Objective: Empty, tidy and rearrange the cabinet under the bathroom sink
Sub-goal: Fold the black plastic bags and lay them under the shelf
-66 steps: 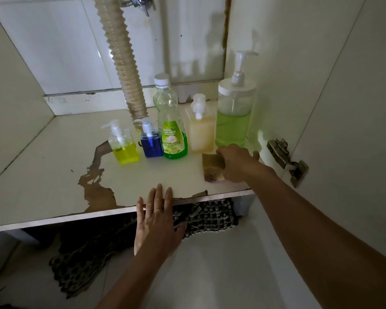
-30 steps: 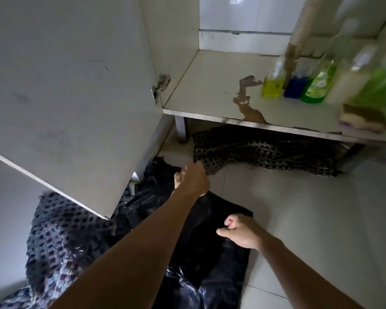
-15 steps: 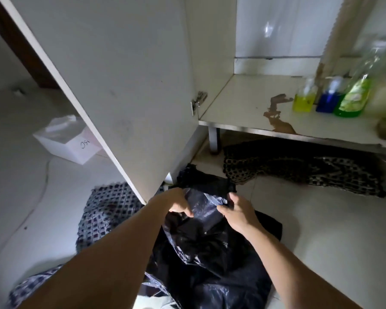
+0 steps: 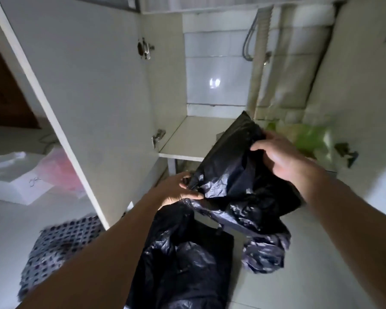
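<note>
Standing open in front of you is the cabinet (image 4: 176, 74) under the sink, its big pale left door (image 4: 80, 92) swung wide toward you and showing two metal hinges on its inner edge. Inside, the cabinet floor (image 4: 194, 137) is a pale shelf raised above the tiled bathroom floor (image 4: 321, 253), and a ribbed drain hose (image 4: 259, 63) runs down the tiled back wall. At the right of the shelf a green blur (image 4: 310, 137) sits behind your right hand; it is too smeared to say what it is.

You hold a black plastic bag (image 4: 239, 175) up in the air in front of the shelf's edge. Your right hand (image 4: 281, 157) is closed over the bag's upper right side, fingers curled into the plastic. Your left hand (image 4: 178, 189) pinches the bag's lower left edge between thumb and fingers. More crumpled black plastic (image 4: 187, 259) lies on the tiles below your arms, and you cannot tell whether it is part of the same bag.

Left of the door, a dark checked cloth (image 4: 58, 246) lies on the tiles. Farther left sits a white box (image 4: 16, 186) with something pink (image 4: 58, 172) just beside it.
</note>
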Action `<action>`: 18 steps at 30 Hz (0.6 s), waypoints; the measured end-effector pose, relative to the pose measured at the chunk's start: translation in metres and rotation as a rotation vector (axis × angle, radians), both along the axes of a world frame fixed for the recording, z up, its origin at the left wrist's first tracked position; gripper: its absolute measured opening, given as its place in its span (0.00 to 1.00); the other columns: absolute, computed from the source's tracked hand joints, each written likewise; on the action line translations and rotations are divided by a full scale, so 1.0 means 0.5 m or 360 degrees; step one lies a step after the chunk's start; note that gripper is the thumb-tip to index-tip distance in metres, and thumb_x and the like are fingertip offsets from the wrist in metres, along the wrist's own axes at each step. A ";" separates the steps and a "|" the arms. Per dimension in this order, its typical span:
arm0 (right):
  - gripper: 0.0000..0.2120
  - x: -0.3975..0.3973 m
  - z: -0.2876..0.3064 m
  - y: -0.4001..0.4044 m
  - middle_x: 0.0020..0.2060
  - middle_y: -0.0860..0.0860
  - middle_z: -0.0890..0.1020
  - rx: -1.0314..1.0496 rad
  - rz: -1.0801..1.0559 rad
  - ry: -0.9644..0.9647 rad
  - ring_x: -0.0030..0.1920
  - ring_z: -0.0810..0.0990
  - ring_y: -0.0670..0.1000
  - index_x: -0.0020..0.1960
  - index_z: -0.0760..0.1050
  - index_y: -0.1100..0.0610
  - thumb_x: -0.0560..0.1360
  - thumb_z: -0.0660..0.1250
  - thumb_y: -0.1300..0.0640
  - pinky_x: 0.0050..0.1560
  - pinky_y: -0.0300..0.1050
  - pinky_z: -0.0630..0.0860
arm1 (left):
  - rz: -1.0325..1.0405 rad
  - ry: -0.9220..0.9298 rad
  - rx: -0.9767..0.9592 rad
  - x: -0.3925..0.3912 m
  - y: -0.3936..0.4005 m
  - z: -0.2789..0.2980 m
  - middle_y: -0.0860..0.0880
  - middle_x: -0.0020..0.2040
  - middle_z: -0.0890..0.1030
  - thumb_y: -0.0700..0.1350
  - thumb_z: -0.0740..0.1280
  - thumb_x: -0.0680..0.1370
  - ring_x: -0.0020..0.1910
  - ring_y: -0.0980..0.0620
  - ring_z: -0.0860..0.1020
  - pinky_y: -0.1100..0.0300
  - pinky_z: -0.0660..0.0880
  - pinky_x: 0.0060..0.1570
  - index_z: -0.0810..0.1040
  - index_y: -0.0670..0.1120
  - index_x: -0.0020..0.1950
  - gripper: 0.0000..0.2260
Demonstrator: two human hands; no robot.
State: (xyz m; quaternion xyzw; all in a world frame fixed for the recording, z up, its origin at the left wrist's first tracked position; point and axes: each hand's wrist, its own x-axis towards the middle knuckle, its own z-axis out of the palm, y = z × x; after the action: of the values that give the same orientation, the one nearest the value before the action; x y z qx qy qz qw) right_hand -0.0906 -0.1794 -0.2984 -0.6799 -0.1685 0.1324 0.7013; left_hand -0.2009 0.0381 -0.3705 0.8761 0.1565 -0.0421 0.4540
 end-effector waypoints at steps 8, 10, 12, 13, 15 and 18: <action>0.14 -0.022 0.082 -0.160 0.48 0.54 0.77 -0.0845 -0.0895 -0.0784 0.49 0.76 0.55 0.58 0.72 0.60 0.74 0.68 0.59 0.51 0.46 0.70 | 0.0009 -0.0627 -0.0165 0.015 -0.131 0.098 0.45 0.38 0.80 0.39 0.68 0.76 0.36 0.51 0.75 0.66 0.68 0.33 0.80 0.42 0.47 0.02; 0.19 -0.048 0.085 -0.188 0.55 0.59 0.76 -0.1003 -0.0990 -0.1061 0.56 0.74 0.58 0.61 0.70 0.62 0.74 0.68 0.55 0.56 0.48 0.68 | 0.0127 -0.0782 -0.0273 0.022 -0.147 0.122 0.44 0.37 0.80 0.39 0.67 0.77 0.34 0.48 0.78 0.57 0.76 0.37 0.77 0.46 0.43 0.04; 0.22 -0.085 0.085 -0.208 0.59 0.59 0.73 -0.0973 -0.1015 -0.1263 0.61 0.72 0.58 0.62 0.68 0.62 0.74 0.69 0.53 0.61 0.52 0.67 | 0.0237 -0.0835 -0.0323 0.035 -0.158 0.134 0.42 0.40 0.81 0.41 0.66 0.77 0.39 0.42 0.82 0.47 0.79 0.44 0.76 0.50 0.41 0.06; 0.23 -0.106 0.089 -0.219 0.62 0.59 0.71 -0.0972 -0.1064 -0.1345 0.64 0.70 0.58 0.64 0.68 0.62 0.73 0.69 0.53 0.63 0.54 0.67 | 0.0310 -0.0842 -0.0324 0.042 -0.164 0.139 0.42 0.41 0.81 0.42 0.67 0.76 0.42 0.41 0.82 0.45 0.79 0.47 0.75 0.51 0.40 0.06; 0.27 -0.150 0.099 -0.233 0.64 0.58 0.69 -0.0993 -0.1145 -0.1452 0.66 0.68 0.57 0.65 0.66 0.61 0.72 0.70 0.51 0.65 0.56 0.65 | 0.0453 -0.0849 -0.0393 0.053 -0.173 0.149 0.43 0.42 0.81 0.46 0.67 0.74 0.44 0.42 0.81 0.45 0.80 0.48 0.75 0.51 0.41 0.03; 0.30 -0.207 0.086 -0.219 0.59 0.54 0.72 -0.1144 -0.0829 -0.1403 0.58 0.74 0.55 0.63 0.68 0.57 0.68 0.71 0.42 0.59 0.50 0.69 | 0.0574 -0.0818 -0.0547 0.063 -0.187 0.158 0.43 0.40 0.80 0.45 0.66 0.74 0.43 0.43 0.81 0.49 0.79 0.46 0.75 0.45 0.44 0.04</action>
State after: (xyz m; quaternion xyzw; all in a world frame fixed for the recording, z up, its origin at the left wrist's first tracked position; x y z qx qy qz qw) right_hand -0.1943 -0.2891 -0.2554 -0.8828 -0.2156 -0.2875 0.3025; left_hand -0.1694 -0.0552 -0.2917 0.7273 0.1800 0.2347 0.6193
